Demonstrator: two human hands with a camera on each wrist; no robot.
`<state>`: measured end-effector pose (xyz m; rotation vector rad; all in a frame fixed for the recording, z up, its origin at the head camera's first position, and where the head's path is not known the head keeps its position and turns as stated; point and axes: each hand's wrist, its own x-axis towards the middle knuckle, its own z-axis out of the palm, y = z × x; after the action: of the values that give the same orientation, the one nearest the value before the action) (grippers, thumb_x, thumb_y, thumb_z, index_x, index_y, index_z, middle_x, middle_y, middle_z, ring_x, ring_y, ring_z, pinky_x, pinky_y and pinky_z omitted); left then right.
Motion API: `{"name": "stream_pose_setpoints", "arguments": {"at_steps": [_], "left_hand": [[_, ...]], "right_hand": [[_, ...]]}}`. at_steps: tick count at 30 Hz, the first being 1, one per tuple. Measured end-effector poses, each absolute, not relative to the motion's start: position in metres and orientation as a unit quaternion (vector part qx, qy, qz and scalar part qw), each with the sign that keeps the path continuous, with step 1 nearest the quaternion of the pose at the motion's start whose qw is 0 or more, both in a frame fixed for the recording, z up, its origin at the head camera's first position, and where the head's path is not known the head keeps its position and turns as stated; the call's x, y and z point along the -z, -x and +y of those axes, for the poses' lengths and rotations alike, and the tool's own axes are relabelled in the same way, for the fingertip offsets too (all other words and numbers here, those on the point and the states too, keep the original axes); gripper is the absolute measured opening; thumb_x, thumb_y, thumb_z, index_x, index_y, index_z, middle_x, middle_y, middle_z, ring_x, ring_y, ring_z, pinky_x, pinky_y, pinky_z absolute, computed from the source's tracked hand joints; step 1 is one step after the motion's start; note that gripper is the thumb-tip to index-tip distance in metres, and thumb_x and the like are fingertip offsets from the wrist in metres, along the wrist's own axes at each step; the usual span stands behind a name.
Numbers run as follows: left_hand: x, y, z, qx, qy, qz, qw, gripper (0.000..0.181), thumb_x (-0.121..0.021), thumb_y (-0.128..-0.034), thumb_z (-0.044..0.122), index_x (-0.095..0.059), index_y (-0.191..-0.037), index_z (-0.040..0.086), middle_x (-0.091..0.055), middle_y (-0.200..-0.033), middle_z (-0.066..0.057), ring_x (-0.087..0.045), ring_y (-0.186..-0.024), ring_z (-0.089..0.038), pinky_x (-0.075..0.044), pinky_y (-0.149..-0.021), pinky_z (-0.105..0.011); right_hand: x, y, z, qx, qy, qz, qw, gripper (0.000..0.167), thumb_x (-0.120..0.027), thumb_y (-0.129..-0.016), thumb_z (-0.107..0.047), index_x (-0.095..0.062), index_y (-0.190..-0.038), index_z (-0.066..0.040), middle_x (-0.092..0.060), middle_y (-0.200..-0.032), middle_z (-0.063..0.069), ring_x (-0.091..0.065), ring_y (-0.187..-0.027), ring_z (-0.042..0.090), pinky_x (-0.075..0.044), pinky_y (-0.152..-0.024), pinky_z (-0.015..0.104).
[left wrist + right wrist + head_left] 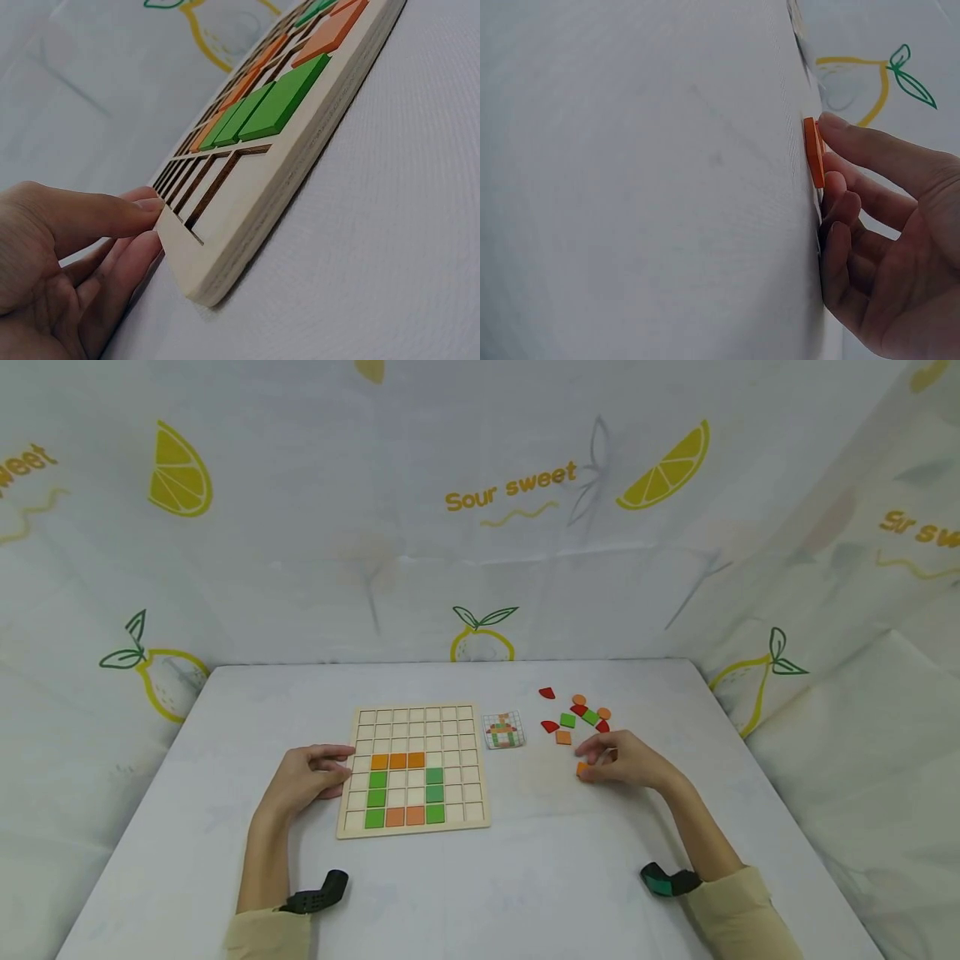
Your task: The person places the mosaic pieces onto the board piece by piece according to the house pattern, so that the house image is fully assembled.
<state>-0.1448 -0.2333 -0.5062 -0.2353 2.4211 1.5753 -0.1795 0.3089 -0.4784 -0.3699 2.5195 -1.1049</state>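
A square wooden grid board (457,747) lies on the table with orange and green square tiles in several of its cells. At its left edge is my left hand (306,781); thumb and fingertips touch the board's side, as the left wrist view also shows. Right of the loose pieces, my right hand (626,762) holds an orange square tile (582,771) at its fingertips, close to the tabletop. The right wrist view shows the thumb against this tile (814,154), with the index fingertip partly hidden behind it.
A small printed pattern card (503,730) lies between the board and the loose pieces. Beyond my right hand are a green square (567,721), an orange square (563,738), red quarter-round pieces (547,693) and orange discs (579,700). White lemon-print cloth walls (480,585) surround the table.
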Motion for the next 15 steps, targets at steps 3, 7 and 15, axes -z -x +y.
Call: {"name": "stream_pose_setpoints", "arguments": {"at_steps": [3, 7, 15], "left_hand": [[0.5069, 0.1449, -0.2337, -0.54, 0.08, 0.829, 0.121, 0.046, -0.079, -0.0967, 0.009, -0.069, -0.141, 0.002, -0.072, -0.106, -0.008, -0.07, -0.088, -0.013, -0.065, -0.072, -0.022], [0.5072, 0.1447, -0.2338, -0.54, 0.079, 0.829, 0.121, 0.046, -0.079, -0.0966, 0.009, -0.069, -0.141, 0.002, -0.073, -0.106, -0.009, -0.07, -0.088, -0.013, -0.065, -0.072, -0.022], [0.5059, 0.1442, -0.2336, -0.538, 0.079, 0.831, 0.12, 0.046, -0.079, -0.0968, 0.009, -0.069, -0.141, 0.002, -0.072, -0.106, -0.009, -0.07, -0.088, -0.013, -0.065, -0.073, -0.022]], "right_hand": [[0.477, 0.1785, 0.3075, 0.389, 0.127, 0.893, 0.187, 0.036, -0.087, -0.092, -0.016, -0.075, -0.12, 0.002, -0.068, -0.098, 0.01, -0.057, -0.082, 0.018, -0.049, -0.068, 0.02], [0.4762, 0.1778, 0.3059, 0.379, 0.125, 0.897, 0.189, 0.034, -0.089, -0.09, -0.016, -0.075, -0.116, 0.001, -0.068, -0.096, 0.009, -0.057, -0.084, 0.02, -0.05, -0.068, 0.02], [0.4755, 0.178, 0.3032, 0.359, 0.128, 0.906, 0.184, 0.028, -0.09, -0.088, -0.015, -0.076, -0.108, 0.0, -0.068, -0.093, 0.008, -0.057, -0.087, 0.021, -0.049, -0.069, 0.021]]}}
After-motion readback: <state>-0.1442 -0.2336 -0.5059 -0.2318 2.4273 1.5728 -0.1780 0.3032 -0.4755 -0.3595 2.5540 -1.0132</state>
